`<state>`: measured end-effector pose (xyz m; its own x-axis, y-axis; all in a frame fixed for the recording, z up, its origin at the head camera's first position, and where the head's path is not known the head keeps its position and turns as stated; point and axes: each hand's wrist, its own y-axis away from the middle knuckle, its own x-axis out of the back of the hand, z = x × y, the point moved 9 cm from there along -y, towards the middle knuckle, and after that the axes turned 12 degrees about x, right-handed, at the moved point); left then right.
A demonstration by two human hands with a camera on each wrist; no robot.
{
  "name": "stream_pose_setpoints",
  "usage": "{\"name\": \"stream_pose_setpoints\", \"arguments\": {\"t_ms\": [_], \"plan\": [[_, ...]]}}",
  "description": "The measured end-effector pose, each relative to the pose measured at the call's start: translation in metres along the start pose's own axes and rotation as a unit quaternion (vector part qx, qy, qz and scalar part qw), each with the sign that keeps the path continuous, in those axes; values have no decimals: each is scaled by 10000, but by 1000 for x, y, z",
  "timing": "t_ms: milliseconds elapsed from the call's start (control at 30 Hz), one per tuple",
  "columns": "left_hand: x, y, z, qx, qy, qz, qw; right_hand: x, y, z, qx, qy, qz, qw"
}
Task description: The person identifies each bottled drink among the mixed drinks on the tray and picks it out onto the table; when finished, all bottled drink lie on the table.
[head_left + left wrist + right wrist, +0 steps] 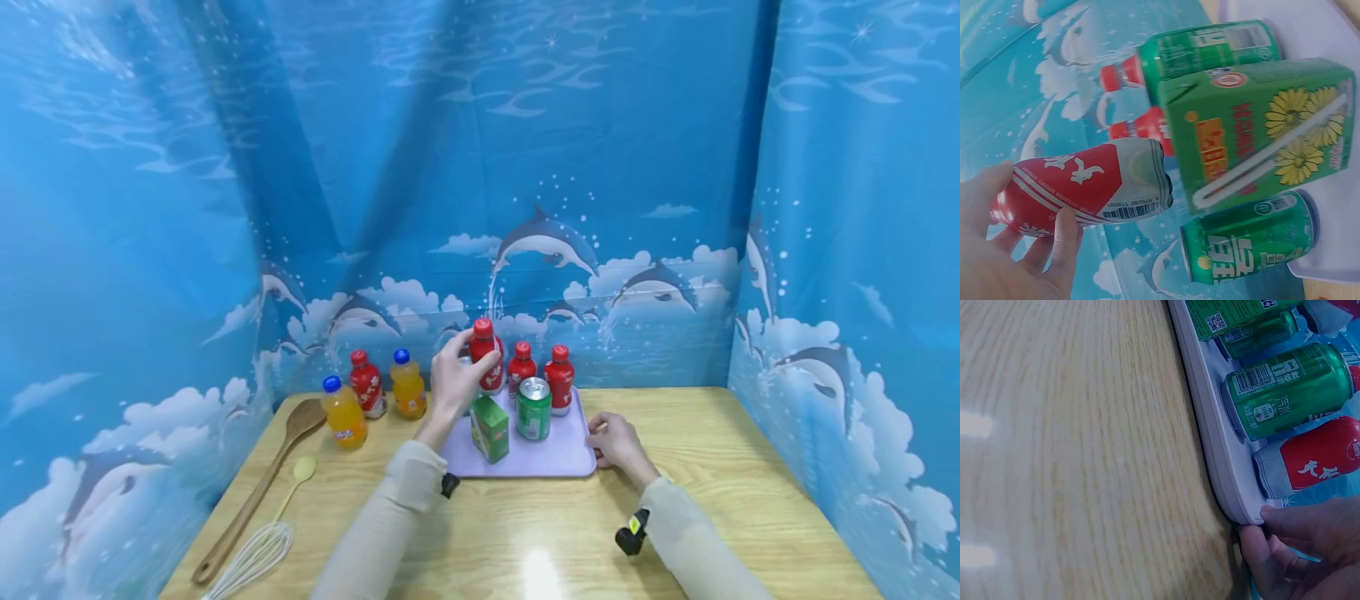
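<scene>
My left hand (455, 379) grips a red-labelled plastic bottle (1085, 181) upright over the back left of the lilac tray (558, 461). In the left wrist view its clear base shows clear of the fingers. A green drink carton (490, 431) with a straw stands on the tray in front of that hand, and a green can (533, 410) is to its right. Another green can (1250, 240) is largely hidden by the left hand in the head view. Two more red bottles (559, 380) stand behind. My right hand (617, 442) pinches the tray's right edge between thumb and fingers.
Left of the tray stand two orange drink bottles (345, 414) with blue caps and another red bottle (367, 385). A wooden spoon (255, 496) and a whisk (258, 550) with a yellow spoon-shaped end lie at the table's left. A blue dolphin-print curtain (420, 167) surrounds the table.
</scene>
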<state>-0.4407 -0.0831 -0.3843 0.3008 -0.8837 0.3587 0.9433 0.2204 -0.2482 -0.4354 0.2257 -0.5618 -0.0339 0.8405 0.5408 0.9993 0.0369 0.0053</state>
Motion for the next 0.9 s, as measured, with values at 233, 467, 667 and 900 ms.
{"name": "stream_pose_setpoints", "arguments": {"t_ms": [233, 467, 667, 900], "plan": [[16, -4, -7, 458, 943, -331, 9939, -2, 0, 1, -37, 82, -46, 9999], [33, -7, -14, 668, 1197, -535, 9891, 0, 2, -2, -12, 76, -30, 10000], [53, -9, -21, 638, 1088, -383, 9913, 2, 4, -6, 79, 97, -33, 9999], [77, -10, -34, 804, 928, -234, 9922, 0, 1, -1, 72, 50, -14, 10000]]}}
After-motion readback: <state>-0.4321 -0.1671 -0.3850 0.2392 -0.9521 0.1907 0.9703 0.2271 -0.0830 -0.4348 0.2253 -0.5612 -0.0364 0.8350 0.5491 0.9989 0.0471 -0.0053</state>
